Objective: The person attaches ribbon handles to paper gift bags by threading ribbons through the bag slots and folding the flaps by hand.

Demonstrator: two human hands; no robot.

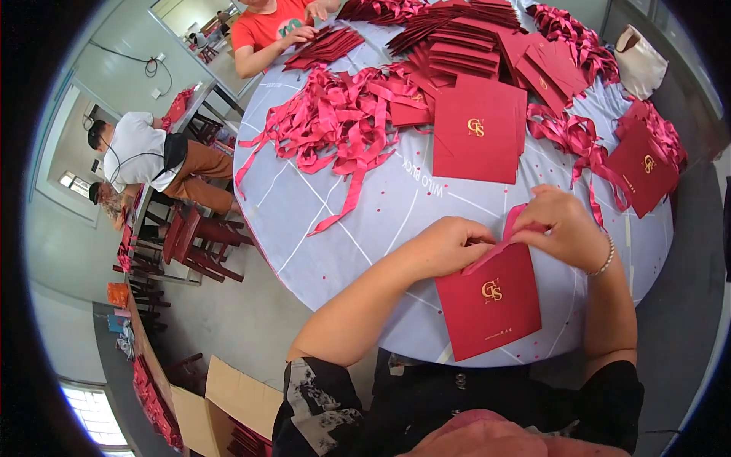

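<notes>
A flat red paper bag [491,308] with a gold emblem lies in front of me at the table's near edge. Across its top edge runs a pink ribbon [495,253]. My left hand [457,245] is closed, pinching the ribbon at the bag's upper left corner. At the upper right, my right hand [562,228] also pinches the ribbon, which rises in a loop between its fingers and the left hand. A beaded bracelet circles my right wrist. Just beyond my hands lies a small stack of similar red bags [477,152].
A tangled heap of pink ribbons [335,122] covers the table's far left. More red bags [464,46] are piled at the back, and beribboned bags [646,164] lie at right. Across the table sits a person in red [266,34]. An open cardboard box [236,388] stands lower left.
</notes>
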